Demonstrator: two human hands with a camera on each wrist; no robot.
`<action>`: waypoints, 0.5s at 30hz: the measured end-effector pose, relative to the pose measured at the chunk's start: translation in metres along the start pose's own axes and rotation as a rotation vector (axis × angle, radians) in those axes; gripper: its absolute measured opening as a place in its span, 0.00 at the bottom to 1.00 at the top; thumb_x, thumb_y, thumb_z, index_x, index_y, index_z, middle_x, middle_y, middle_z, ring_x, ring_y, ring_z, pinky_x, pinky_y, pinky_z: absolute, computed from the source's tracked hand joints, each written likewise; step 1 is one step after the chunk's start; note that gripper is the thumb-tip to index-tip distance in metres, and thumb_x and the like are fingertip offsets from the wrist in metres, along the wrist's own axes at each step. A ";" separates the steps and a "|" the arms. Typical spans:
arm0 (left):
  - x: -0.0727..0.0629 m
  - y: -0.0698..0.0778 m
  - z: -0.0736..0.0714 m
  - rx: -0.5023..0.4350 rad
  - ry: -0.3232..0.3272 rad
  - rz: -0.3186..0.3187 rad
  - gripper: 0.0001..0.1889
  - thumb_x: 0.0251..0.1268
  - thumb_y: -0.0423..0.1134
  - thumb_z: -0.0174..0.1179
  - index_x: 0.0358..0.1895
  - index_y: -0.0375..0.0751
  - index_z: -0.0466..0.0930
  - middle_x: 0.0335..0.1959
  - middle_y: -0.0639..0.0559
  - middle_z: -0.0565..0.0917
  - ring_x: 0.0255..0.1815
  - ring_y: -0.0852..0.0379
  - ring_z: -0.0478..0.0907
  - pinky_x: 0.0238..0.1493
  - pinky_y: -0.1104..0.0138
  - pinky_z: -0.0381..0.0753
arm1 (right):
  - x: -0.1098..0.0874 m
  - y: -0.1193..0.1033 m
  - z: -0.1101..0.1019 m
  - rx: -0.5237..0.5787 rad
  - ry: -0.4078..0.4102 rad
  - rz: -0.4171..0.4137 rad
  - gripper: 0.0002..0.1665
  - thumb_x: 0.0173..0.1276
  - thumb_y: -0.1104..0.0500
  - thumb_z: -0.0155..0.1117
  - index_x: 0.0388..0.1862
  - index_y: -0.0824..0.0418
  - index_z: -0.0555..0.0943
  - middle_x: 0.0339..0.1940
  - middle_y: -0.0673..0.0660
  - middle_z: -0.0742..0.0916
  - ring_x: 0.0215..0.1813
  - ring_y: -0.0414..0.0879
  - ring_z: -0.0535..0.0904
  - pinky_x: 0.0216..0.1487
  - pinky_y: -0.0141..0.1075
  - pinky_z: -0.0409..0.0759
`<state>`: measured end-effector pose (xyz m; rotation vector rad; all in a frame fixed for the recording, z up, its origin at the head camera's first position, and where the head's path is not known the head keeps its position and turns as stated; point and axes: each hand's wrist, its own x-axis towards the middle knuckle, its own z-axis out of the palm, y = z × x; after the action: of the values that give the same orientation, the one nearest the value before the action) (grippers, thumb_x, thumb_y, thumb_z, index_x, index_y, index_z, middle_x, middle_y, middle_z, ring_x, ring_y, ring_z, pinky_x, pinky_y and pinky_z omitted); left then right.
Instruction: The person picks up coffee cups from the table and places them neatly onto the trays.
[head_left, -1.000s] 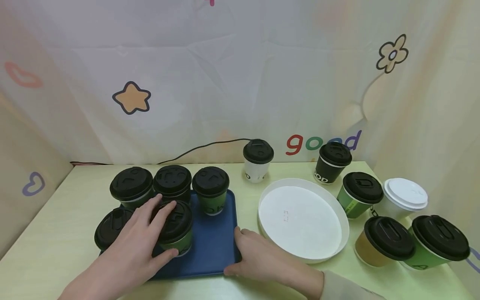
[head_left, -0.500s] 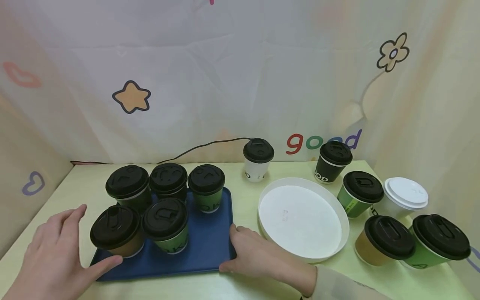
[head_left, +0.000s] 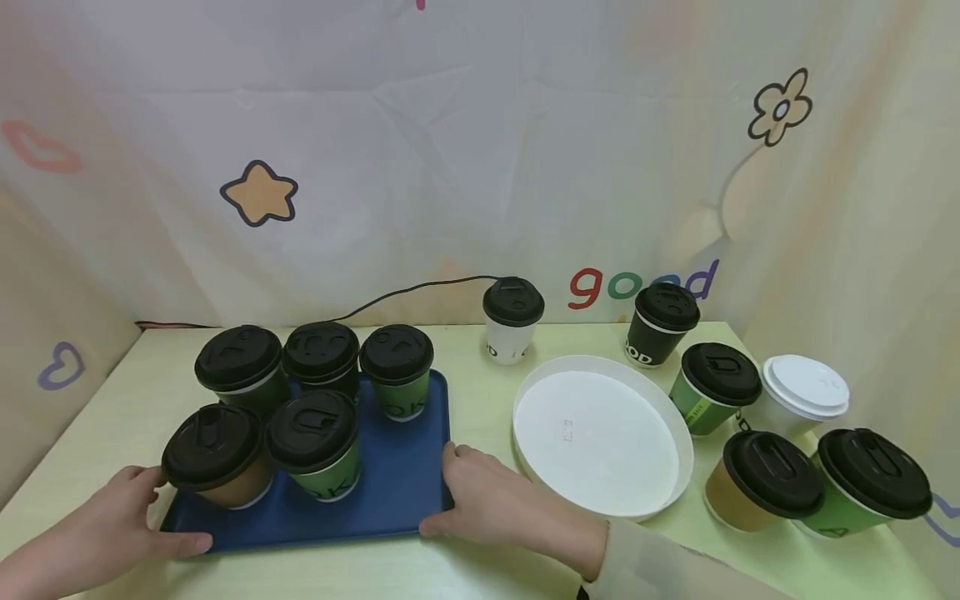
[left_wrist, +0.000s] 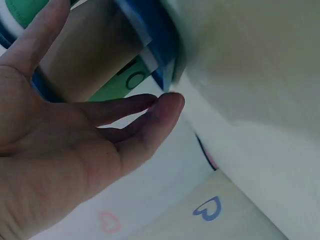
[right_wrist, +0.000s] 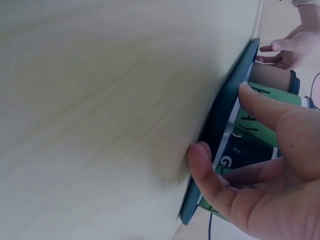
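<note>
A blue tray (head_left: 397,500) lies on the table at left, bearing several lidded paper cups. My right hand (head_left: 498,504) grips its right front corner, thumb at the front edge and fingers along the side. At the left front corner my left hand (head_left: 112,521) holds the tray, thumb along the front edge, fingertips at the left side. Beside those fingers stands a brown cup (head_left: 243,492) with a black lid. On the tray are also a green cup (head_left: 330,479), a second green cup (head_left: 405,396), a dark cup (head_left: 345,383) and a dark green cup (head_left: 266,396).
A round white tray (head_left: 600,442) lies right of the blue tray. Behind it stand a white cup (head_left: 510,340) and a black cup (head_left: 648,343). Several more lidded cups, including a brown cup (head_left: 738,500), crowd the table's right side. A curtain hangs behind.
My left hand has let go of the front green cup and moved left to the tray's corner. The tray and its cups have slid left, with my right hand staying at the right edge.
</note>
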<state>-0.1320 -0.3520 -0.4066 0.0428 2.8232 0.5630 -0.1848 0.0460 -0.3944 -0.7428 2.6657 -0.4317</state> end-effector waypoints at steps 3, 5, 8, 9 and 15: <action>0.005 -0.006 0.003 -0.050 -0.070 -0.009 0.52 0.55 0.57 0.77 0.62 0.09 0.64 0.49 0.21 0.72 0.49 0.29 0.75 0.46 0.43 0.81 | 0.004 -0.003 0.000 -0.019 -0.001 -0.005 0.58 0.60 0.36 0.78 0.72 0.76 0.67 0.60 0.65 0.81 0.57 0.50 0.81 0.56 0.40 0.80; 0.008 -0.009 0.004 -0.056 -0.072 -0.002 0.51 0.54 0.56 0.78 0.61 0.10 0.65 0.49 0.23 0.73 0.50 0.30 0.74 0.49 0.42 0.80 | 0.007 -0.005 0.000 -0.033 0.004 -0.009 0.58 0.60 0.36 0.78 0.72 0.76 0.67 0.59 0.65 0.82 0.56 0.50 0.81 0.56 0.40 0.80; 0.009 -0.012 0.004 -0.056 -0.049 0.029 0.49 0.54 0.53 0.79 0.60 0.11 0.67 0.49 0.23 0.74 0.53 0.27 0.73 0.52 0.39 0.77 | 0.009 -0.008 0.001 -0.050 0.006 -0.013 0.58 0.60 0.36 0.77 0.71 0.76 0.68 0.59 0.65 0.82 0.55 0.51 0.82 0.55 0.40 0.81; 0.009 -0.013 0.004 -0.051 -0.028 0.050 0.48 0.52 0.51 0.80 0.60 0.12 0.68 0.49 0.23 0.75 0.54 0.26 0.72 0.52 0.38 0.77 | 0.010 -0.008 0.001 -0.055 0.005 -0.013 0.57 0.60 0.36 0.77 0.71 0.76 0.68 0.59 0.65 0.82 0.56 0.51 0.82 0.55 0.40 0.81; 0.009 -0.012 0.005 -0.024 0.054 0.114 0.44 0.47 0.46 0.83 0.59 0.16 0.72 0.47 0.27 0.80 0.54 0.26 0.73 0.53 0.37 0.75 | 0.010 -0.007 -0.009 -0.062 0.007 -0.019 0.49 0.63 0.34 0.74 0.66 0.71 0.75 0.51 0.60 0.85 0.49 0.48 0.84 0.47 0.39 0.83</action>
<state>-0.1393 -0.3607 -0.4181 0.1877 2.8803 0.6322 -0.1934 0.0371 -0.3861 -0.7872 2.6915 -0.3595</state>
